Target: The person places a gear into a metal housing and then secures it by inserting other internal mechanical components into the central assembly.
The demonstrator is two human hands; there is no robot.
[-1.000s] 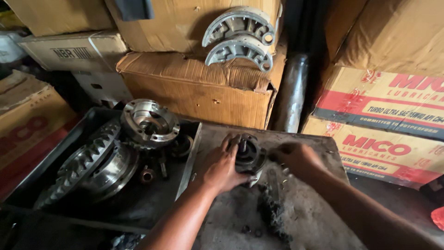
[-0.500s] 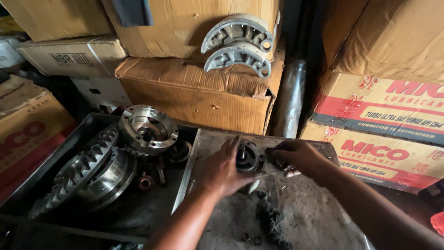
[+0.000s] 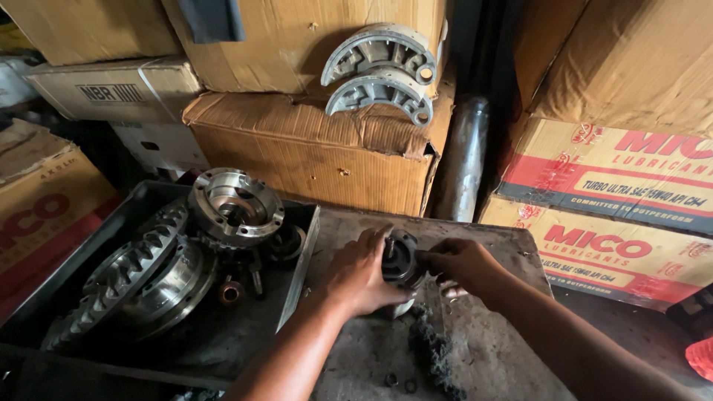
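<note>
- The left hand [image 3: 358, 273] is wrapped around a small dark round part [image 3: 399, 258] and grips its side; the part stands on the greasy metal surface [image 3: 490, 356], near its back edge.
- The right hand [image 3: 459, 261] touches the same part from the other side, fingers pinched at its rim; what they pinch I cannot tell.
- I judge the step as working something on or off this part while it is held steady.
- The next move calls for a firm left grip and careful fingers.
- A tray [image 3: 223, 349] with a ring gear [image 3: 122, 282] lies to the left.

bare plate [image 3: 490, 349] toward the person; cardboard boxes [image 3: 312, 160] behind, parts tray [image 3: 301, 260] left
</note>
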